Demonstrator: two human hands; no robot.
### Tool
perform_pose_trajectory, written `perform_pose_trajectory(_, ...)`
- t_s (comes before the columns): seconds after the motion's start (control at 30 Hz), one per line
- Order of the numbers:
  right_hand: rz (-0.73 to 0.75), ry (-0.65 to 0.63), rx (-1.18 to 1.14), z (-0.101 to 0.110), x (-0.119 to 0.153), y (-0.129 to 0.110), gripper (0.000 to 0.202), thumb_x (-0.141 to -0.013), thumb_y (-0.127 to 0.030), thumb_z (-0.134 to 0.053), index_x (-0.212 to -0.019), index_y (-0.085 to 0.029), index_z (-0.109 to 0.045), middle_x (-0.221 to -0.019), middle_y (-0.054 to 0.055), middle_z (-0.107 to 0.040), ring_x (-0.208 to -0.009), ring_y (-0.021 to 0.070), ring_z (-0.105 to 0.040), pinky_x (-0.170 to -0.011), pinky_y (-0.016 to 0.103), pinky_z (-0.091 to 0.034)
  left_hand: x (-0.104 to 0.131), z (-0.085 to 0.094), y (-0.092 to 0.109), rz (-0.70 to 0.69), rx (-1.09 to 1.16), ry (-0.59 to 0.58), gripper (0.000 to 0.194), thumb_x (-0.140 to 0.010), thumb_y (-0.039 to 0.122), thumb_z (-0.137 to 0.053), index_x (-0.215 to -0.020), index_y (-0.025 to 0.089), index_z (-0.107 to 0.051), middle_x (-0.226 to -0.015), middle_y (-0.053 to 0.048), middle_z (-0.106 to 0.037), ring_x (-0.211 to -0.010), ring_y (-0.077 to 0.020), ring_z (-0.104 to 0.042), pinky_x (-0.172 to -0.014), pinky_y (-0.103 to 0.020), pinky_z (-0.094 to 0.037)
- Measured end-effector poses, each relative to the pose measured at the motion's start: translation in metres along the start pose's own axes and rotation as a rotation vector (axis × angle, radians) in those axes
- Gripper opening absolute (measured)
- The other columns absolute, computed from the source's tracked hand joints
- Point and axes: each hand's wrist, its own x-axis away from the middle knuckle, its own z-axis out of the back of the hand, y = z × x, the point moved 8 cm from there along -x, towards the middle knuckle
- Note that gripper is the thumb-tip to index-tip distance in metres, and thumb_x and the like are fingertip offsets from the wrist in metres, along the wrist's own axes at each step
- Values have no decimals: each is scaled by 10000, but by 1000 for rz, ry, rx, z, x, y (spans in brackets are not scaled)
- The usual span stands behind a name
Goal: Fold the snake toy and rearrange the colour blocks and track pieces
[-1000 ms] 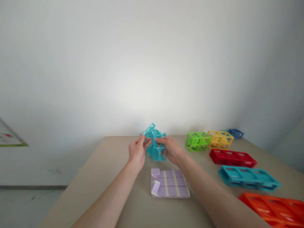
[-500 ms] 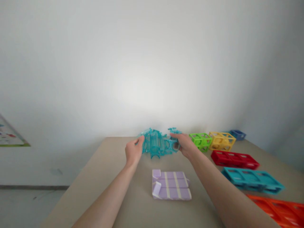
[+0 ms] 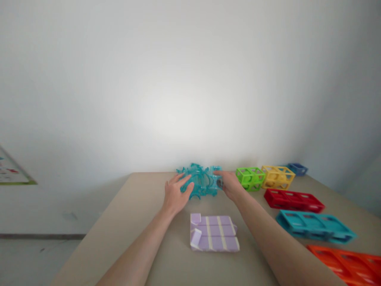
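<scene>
Near the back edge of the table is a translucent teal plastic piece with round openings and jagged edges. My left hand lies against its left side with the fingers spread. At the piece's right end, my right hand has its fingers closed on it. In front of both hands, a lilac checked folded cloth-like item lies flat, with a small lilac block at its left edge.
Along the right side of the table stand open plastic frames: green, yellow, dark blue, red, teal and orange. A pale wall rises behind the table.
My left hand has shifted right and its fingers have opened from a pinch. The teal piece looks lower and turned, and my right hand is slightly lower, still on it.
</scene>
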Motion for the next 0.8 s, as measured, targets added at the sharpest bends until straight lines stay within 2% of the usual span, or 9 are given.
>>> perform_pose_trajectory(0.1, 45, 13, -8, -2, 5, -8, 254, -910, -311, -578, -1095, -138, -590, -1039, 61, -626, -841, 161, -626, -721, 335, -542, 4, -7, 7, -28, -89, -87, 389, -857, 448, -554, -1223, 338, -625, -1314, -103, -586, -1312, -341, -419, -1080, -668, -106)
perform_pose_trajectory(0.23, 155, -14, -27, -16, 21, -24, 143, -757, -237, -669, -852, -134, -639, -671, -8, -609, -539, 112, -559, -492, 232, -465, 5, -1, 27, -133, -165, -48, 508, -833, 473, -588, -1318, 333, -535, -1472, -100, -413, -1396, -359, -262, -1077, -657, -124)
perform_pose_trajectory(0.37, 224, -124, -33, -42, 44, -35, 196, -645, -302, -690, -766, -155, -642, -543, -39, -555, -460, 107, -506, -446, 229, -431, 8, 3, 54, -329, -129, -91, 523, -811, 315, -649, -1316, 312, -510, -1268, -81, -599, -1264, -281, -459, -1123, -560, -132)
perform_pose_trajectory(0.47, 225, -209, -3, -55, 56, -38, 244, -624, -358, -676, -739, -145, -639, -568, -10, -581, -475, 120, -524, -459, 247, -442, 10, 9, 70, -416, -45, -69, 393, -808, 221, -637, -1192, 251, -560, -1126, -61, -656, -1111, -225, -567, -1129, -503, -177)
perform_pose_trajectory(0.53, 219, -225, 66, -52, 57, -41, 258, -635, -369, -655, -729, -128, -649, -559, 7, -575, -457, 123, -514, -445, 253, -433, 9, 15, 74, -438, 38, -22, 281, -810, 238, -640, -1084, 224, -580, -1042, -47, -664, -1036, -206, -594, -1100, -455, -265)
perform_pose_trajectory(0.6, 229, -182, 165, -38, 51, -46, 269, -669, -375, -629, -742, -118, -659, -535, 8, -554, -429, 120, -493, -426, 250, -407, 4, 25, 66, -391, 132, 55, 181, -839, 268, -608, -1007, 208, -578, -961, -38, -652, -946, -181, -610, -1009, -380, -387)
perform_pose_trajectory(0.67, 267, -71, 284, -15, 39, -54, 270, -711, -364, -604, -816, -122, -662, -557, 14, -568, -461, 138, -525, -445, 250, -405, -4, 37, 43, -292, 191, 164, 127, -875, 272, -551, -977, 201, -575, -940, -42, -631, -914, -169, -604, -907, -320, -451)
perform_pose_trajectory(0.73, 316, 85, 424, 10, 26, -61, 267, -740, -315, -591, -921, -127, -648, -650, 49, -624, -612, 193, -610, -530, 268, -441, -10, 46, 13, -199, 181, 256, 151, -875, 275, -543, -995, 198, -593, -1007, -62, -622, -992, -185, -585, -942, -336, -431)
perform_pose_trajectory(0.8, 355, 208, 574, 26, 15, -63, 282, -746, -248, -597, -985, -103, -637, -812, 127, -672, -868, 273, -637, -676, 313, -471, -16, 43, -23, -75, 175, 202, 229, -858, 297, -557, -1058, 201, -613, -1102, -78, -615, -1085, -204, -559, -1006, -368, -391)
